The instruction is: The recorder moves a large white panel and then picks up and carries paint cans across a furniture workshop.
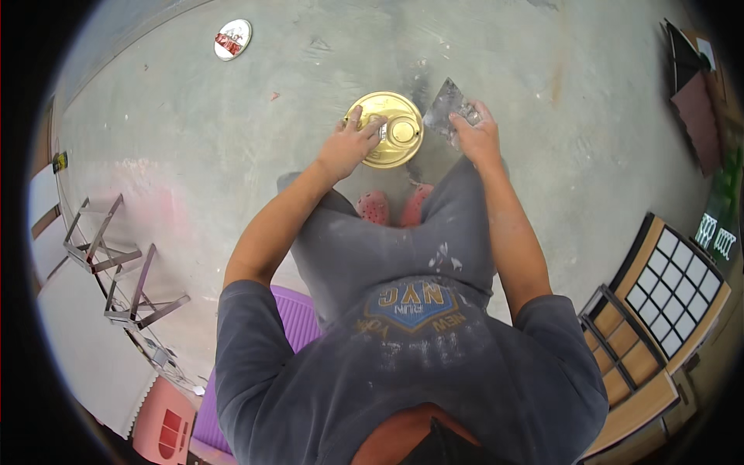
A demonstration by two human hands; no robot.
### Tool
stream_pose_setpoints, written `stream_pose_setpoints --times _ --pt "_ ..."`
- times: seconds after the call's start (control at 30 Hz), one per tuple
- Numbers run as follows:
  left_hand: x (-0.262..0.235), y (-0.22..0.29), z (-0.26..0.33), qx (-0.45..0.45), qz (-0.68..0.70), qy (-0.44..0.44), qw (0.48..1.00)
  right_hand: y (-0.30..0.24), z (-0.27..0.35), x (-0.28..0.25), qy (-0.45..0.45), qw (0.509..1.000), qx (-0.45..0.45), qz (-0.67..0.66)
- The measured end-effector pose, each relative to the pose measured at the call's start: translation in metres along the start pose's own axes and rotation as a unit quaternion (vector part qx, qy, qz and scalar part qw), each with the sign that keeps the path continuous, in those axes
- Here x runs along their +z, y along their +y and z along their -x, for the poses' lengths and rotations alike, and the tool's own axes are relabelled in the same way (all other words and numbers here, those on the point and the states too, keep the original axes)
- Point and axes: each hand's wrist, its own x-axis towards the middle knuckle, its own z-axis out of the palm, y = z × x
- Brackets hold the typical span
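Note:
A round gold metal can [403, 153], seen from above with its lid and round cap, stands on the floor in front of my feet. My left hand [352, 146] rests on the left part of its top, fingers spread. To the right of the can, my right hand [477, 136] grips a flat grey metal scraper [445, 107], its thumb on the near end of the blade. The blade is smeared and its corner points away from me. Whitish residue marks the right fingers. The can's side is hidden from above.
A round white-and-red lid [232, 39] lies on the floor at the far left. Metal frames [116, 260] stand to the left. Behind me on the left is a purple ridged mat [298, 314]. Gridded panels [673, 283] stand at the right, below a dark folded object [697, 116].

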Motion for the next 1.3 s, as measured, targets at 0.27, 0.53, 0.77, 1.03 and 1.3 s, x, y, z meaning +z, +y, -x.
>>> stream_pose_setpoints --times 0.27,0.53,0.77,1.03,1.3 --pt "0.029 0.033 -0.010 -0.122 0.063 0.073 0.988 0.011 0.004 0.002 0.017 0.989 -0.056 0.138" --pt "0.043 0.039 -0.018 -0.203 0.113 0.158 0.960 0.037 -0.024 0.013 0.005 0.953 -0.233 0.192" --pt "0.028 -0.007 -0.046 -0.263 0.205 0.285 0.899 0.006 -0.035 0.005 -0.155 0.885 -0.184 0.399" --pt "0.034 -0.028 -0.069 -0.406 0.296 0.112 0.857 0.052 -0.010 -0.040 -0.058 0.992 -0.061 0.094" --pt "0.072 -0.006 -0.002 -0.565 0.307 0.173 0.746 0.037 -0.020 -0.046 -0.094 0.993 0.005 -0.076"
